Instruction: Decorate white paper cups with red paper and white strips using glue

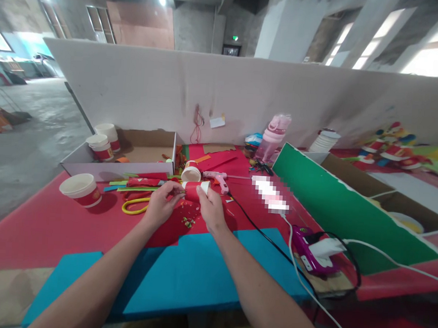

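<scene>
A red paper cup [192, 192] lies sideways between my hands above the table, its white rim to the right. My right hand [212, 208] is closed around the rim end, thumb on top. At the cup's left end, the fingers of my left hand [165, 200] are pinched together; what is between them is too small to make out. Just behind is another paper cup [191, 173], tipped with its opening toward me. A pink glue gun [218, 179] rests to the right of it. Yellow-handled scissors [135, 206] lie left of my left hand.
White-rimmed cups [82, 190] stand at the left, before an open cardboard box [129, 167]. Coloured paper strips and scraps [188, 222] lie about. On the right are a purple power strip [312, 251] with cables, a green-sided box [335, 206] and a pink bottle [274, 135].
</scene>
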A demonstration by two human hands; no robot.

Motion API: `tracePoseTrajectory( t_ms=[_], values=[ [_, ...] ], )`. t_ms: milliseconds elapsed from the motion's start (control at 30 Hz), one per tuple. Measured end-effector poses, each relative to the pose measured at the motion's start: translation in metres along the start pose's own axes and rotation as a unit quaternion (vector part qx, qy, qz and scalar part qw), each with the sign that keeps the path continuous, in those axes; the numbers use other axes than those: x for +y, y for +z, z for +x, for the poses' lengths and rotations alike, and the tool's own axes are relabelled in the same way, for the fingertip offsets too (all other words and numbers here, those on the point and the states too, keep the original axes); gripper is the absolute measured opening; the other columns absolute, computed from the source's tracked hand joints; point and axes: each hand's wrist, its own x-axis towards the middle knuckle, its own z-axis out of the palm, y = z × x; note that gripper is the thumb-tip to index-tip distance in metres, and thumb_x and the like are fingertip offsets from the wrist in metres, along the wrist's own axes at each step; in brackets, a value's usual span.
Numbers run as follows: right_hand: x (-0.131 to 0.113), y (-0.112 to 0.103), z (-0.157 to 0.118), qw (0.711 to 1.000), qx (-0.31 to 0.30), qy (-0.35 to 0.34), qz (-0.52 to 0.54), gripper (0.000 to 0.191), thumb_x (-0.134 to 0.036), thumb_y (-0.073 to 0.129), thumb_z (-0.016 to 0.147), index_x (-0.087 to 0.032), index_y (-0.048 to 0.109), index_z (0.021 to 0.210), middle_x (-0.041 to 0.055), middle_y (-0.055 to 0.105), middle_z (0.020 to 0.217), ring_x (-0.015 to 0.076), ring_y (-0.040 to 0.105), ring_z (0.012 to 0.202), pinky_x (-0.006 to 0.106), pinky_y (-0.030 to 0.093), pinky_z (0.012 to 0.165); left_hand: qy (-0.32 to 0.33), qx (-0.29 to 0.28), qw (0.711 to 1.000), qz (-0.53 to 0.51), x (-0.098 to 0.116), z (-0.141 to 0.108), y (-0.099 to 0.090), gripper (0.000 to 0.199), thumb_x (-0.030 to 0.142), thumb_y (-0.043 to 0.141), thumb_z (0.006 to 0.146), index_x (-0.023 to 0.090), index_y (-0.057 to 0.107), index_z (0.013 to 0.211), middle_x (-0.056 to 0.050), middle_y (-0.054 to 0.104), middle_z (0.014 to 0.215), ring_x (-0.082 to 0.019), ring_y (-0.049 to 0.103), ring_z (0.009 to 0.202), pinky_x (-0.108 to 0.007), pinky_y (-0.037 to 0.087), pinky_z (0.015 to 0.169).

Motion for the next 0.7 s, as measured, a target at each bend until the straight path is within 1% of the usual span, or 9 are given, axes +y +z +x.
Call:
tracePoseTrajectory(
  t_ms=[100, 167, 233, 267, 333, 400, 467, 567, 700],
  values=[
    [-0.0039, -0.0013, -0.0008, 0.999, -0.008, -0.022, -0.043, 0.036, -0.046, 0.044, 0.089, -0.016, 0.058, 0.076, 0.0017, 0.059, 0.069, 0.0158, 0.051, 0.064, 0.026, 0.041, 0.063, -0.029, -0.035, 0.998, -0.032, -0.0026, 0.0011, -0.0021, 0.005, 0.021, 0.059, 0.081, 0.018, 0.057, 0.084, 0.0, 0.059, 0.076, -0.014, 0.055, 0.07, -0.025, 0.045, 0.065],
    [-0.0047, -0.002, -0.0007, 0.998, -0.01, -0.035, -0.056, 0.036, -0.045, 0.044, 0.089, -0.015, 0.059, 0.076, 0.0022, 0.06, 0.07, 0.0161, 0.051, 0.065, 0.026, 0.04, 0.063, -0.028, -0.055, 0.998, -0.022, -0.0031, 0.0019, -0.0037, 0.004, 0.017, 0.058, 0.08, 0.018, 0.055, 0.079, 0.0, 0.057, 0.074, -0.013, 0.053, 0.069, -0.024, 0.043, 0.065],
    [-0.0038, -0.0023, -0.0001, 0.998, -0.006, -0.033, -0.049, 0.036, -0.045, 0.044, 0.088, -0.015, 0.06, 0.078, 0.0023, 0.06, 0.07, 0.0164, 0.052, 0.066, 0.027, 0.041, 0.064, -0.02, -0.061, 0.998, -0.005, -0.0032, 0.002, -0.004, 0.008, 0.014, 0.058, 0.079, 0.018, 0.053, 0.074, 0.001, 0.056, 0.073, -0.013, 0.052, 0.068, -0.024, 0.042, 0.064],
    [-0.0028, -0.0022, 0.0003, 0.999, -0.003, -0.027, -0.04, 0.036, -0.046, 0.045, 0.088, -0.015, 0.06, 0.078, 0.0021, 0.06, 0.07, 0.0164, 0.052, 0.066, 0.027, 0.041, 0.064, -0.019, -0.057, 0.998, -0.007, -0.0031, 0.0018, -0.0036, 0.008, 0.014, 0.058, 0.079, 0.018, 0.052, 0.074, 0.001, 0.055, 0.073, -0.013, 0.051, 0.068, -0.024, 0.042, 0.064],
    [-0.0006, -0.0017, 0.0012, 1.0, 0.004, -0.014, -0.017, 0.036, -0.046, 0.045, 0.088, -0.015, 0.06, 0.079, 0.0013, 0.059, 0.069, 0.016, 0.052, 0.065, 0.026, 0.041, 0.063, -0.02, -0.034, 0.999, -0.034, -0.0029, 0.001, -0.0017, 0.005, 0.017, 0.058, 0.08, 0.018, 0.054, 0.081, 0.001, 0.055, 0.074, -0.013, 0.053, 0.068, -0.024, 0.043, 0.064],
    [0.0015, -0.0008, 0.0017, 1.0, 0.007, 0.0, 0.005, 0.036, -0.047, 0.046, 0.087, -0.016, 0.06, 0.078, 0.0004, 0.057, 0.067, 0.0153, 0.052, 0.064, 0.026, 0.04, 0.062, -0.016, -0.007, 0.999, -0.045, -0.002, 0.0, 0.0005, 0.012, 0.019, 0.059, 0.081, 0.019, 0.057, 0.093, 0.0, 0.057, 0.077, -0.013, 0.055, 0.07, -0.025, 0.045, 0.066],
    [0.003, 0.0002, 0.002, 1.0, 0.007, 0.013, 0.025, 0.035, -0.048, 0.047, 0.087, -0.016, 0.059, 0.076, -0.0002, 0.056, 0.066, 0.0148, 0.051, 0.063, 0.025, 0.04, 0.061, 0.001, 0.007, 1.0, -0.024, -0.0001, -0.0008, 0.002, 0.017, 0.019, 0.059, 0.082, 0.02, 0.059, 0.1, -0.001, 0.059, 0.08, -0.013, 0.056, 0.072, -0.025, 0.045, 0.068],
    [0.0042, 0.0011, 0.002, 0.999, 0.01, 0.022, 0.047, 0.035, -0.048, 0.047, 0.086, -0.016, 0.057, 0.074, -0.0001, 0.057, 0.067, 0.0148, 0.051, 0.064, 0.025, 0.04, 0.062, 0.015, 0.012, 1.0, 0.006, 0.0026, -0.0009, 0.0024, 0.009, 0.02, 0.057, 0.084, 0.019, 0.062, 0.092, -0.001, 0.061, 0.081, -0.013, 0.057, 0.071, -0.025, 0.045, 0.068],
    [0.0033, 0.0011, 0.0013, 1.0, 0.015, 0.003, 0.01, 0.035, -0.046, 0.046, 0.087, -0.016, 0.06, 0.077, 0.0008, 0.059, 0.068, 0.0158, 0.052, 0.066, 0.026, 0.041, 0.063, -0.025, -0.017, 0.999, -0.009, -0.0001, 0.0004, 0.0004, 0.005, 0.019, 0.057, 0.083, 0.019, 0.058, 0.088, 0.0, 0.06, 0.078, -0.014, 0.057, 0.07, -0.025, 0.045, 0.067]
  ],
)
